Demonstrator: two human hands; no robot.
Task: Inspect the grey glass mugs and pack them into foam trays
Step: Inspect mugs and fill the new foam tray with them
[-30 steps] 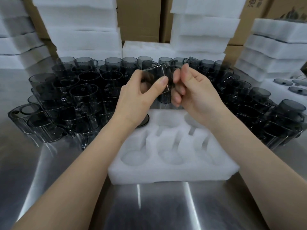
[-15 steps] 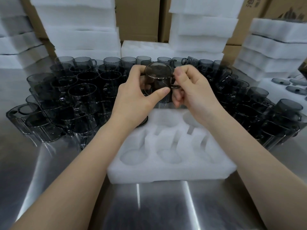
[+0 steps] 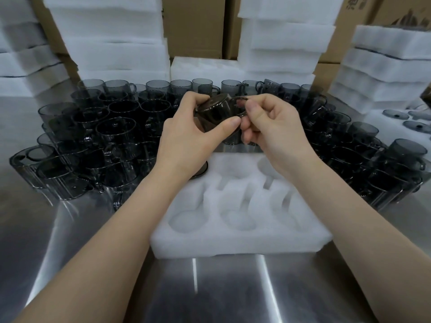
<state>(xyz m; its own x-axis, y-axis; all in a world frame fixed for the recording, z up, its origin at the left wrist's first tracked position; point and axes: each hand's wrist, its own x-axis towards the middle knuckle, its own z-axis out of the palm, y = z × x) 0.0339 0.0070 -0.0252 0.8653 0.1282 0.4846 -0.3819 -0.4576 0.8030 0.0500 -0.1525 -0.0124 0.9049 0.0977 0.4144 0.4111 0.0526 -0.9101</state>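
Nearest, below both forearms, lay the steel table point(image 3: 210, 299). Just under the wrists sat the white foam tray point(image 3: 233, 243), its visible round pockets unfilled. A dark round rim point(image 3: 202, 170) showed beneath the left wrist at the tray's far-left corner, though what it was could not be told. Above the tray's far edge, both hands held one grey mug point(image 3: 217, 113), tilted. The left hand point(image 3: 186, 141) curled thumb and fingers round its body, and the right hand point(image 3: 275, 131) pinched its handle. Beyond and to either side of the hands crowded the other grey mugs point(image 3: 116, 136). Further right lay grey lids point(image 3: 396, 114) on foam. Farthest stood foam stacks point(image 3: 112, 43) and cardboard boxes point(image 3: 193, 24).
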